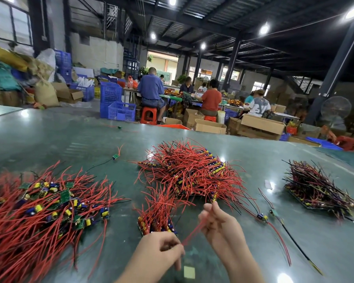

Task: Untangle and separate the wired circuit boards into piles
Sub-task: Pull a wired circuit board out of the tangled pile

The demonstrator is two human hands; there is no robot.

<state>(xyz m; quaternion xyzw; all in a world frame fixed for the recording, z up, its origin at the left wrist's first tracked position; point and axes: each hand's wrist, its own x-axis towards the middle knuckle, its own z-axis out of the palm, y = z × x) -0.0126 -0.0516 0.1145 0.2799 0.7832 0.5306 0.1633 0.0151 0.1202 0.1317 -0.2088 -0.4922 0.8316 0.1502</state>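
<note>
Red wire [192, 233] stretched between left hand [161, 250] and right hand [217, 223].

Both hands [192, 240] pinching red wire [192, 231], board piles [192, 172] around

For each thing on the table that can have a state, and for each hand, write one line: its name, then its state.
Left hand: fingers curled, pinching the red wire.
Right hand: raised, pinching the same wire higher up.
Red wire: stretched between both hands.
Left pile: loose, tangled, boards showing.
Middle pile: heaped, wires splayed outward.
Small bundle: boards aligned, wires fanned up.
Right pile: stacked apart, darker.
Single board: lying alone.
</note>
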